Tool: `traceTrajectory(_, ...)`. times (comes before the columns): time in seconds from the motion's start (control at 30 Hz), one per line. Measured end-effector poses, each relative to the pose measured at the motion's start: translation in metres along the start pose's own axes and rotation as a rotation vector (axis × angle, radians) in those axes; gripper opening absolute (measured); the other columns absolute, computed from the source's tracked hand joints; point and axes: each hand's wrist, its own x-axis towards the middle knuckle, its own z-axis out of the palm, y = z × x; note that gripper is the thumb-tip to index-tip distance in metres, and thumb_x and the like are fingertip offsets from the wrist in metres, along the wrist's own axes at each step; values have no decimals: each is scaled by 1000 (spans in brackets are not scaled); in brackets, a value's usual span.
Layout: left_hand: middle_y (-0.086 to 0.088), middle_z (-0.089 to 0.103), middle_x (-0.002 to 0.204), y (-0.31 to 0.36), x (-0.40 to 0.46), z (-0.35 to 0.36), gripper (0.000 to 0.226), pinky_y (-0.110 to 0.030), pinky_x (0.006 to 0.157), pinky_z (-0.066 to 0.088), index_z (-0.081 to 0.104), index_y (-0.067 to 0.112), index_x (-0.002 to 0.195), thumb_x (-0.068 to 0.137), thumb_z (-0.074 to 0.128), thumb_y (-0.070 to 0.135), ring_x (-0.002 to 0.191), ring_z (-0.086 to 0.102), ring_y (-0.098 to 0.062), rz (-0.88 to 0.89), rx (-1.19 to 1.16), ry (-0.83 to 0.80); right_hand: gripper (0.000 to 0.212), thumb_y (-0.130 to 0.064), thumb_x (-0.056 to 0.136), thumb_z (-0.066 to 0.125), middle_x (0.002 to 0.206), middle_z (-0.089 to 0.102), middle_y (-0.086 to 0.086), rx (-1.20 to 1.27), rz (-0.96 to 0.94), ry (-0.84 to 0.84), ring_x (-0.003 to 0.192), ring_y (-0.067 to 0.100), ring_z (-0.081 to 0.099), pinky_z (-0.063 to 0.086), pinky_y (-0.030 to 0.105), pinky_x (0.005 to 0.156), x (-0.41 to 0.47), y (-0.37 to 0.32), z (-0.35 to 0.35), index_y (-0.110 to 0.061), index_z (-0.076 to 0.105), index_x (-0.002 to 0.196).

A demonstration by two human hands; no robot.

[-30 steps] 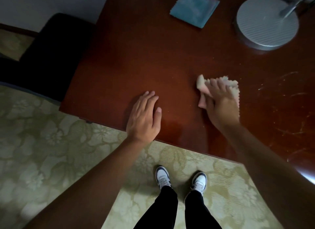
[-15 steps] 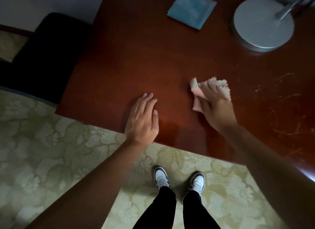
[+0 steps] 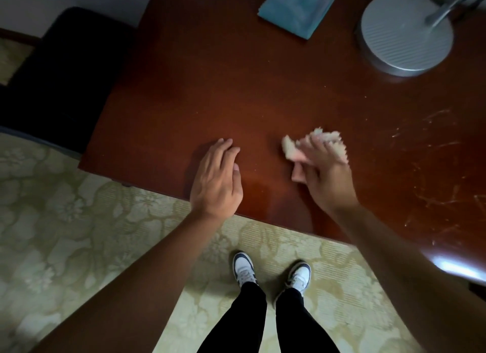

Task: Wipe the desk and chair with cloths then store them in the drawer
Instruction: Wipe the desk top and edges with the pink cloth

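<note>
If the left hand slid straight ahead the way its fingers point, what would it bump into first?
Probably the blue cloth at the desk's far side; the left hand points roughly that way, with only bare wood showing between.

Bare forearms, black trousers (image 3: 236, 323), white sneakers (image 3: 244, 270)
</note>
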Motion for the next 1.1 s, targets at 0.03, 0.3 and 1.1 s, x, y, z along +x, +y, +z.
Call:
traceTrajectory(0.03,-13,53,139,0,0,0,38,-41,116,33,58,4,126,95,39,15,137,42,-27,2,4,0,38,-8,94,51,137,56,13,16,41,30,137,24,42,19,30,120,11,-5,2,-7,59,131)
traceTrajectory(0.3,-13,52,142,-1,-1,0,39,-41,117,31,57,4,129,92,43,10,139,40,-27,9,34,-30,43,-20,91,40,138,52,3,42,-114,-70,136,19,43,25,33,119,-56,-8,1,-11,64,126)
traceTrajectory(1.1,0,26,162,0,-2,4,52,-58,119,9,46,24,144,92,41,33,151,15,-23,-28,258,-31,37,-6,90,57,133,60,10,51,-49,-6,133,10,40,16,19,118,43,-8,-3,-8,63,126)
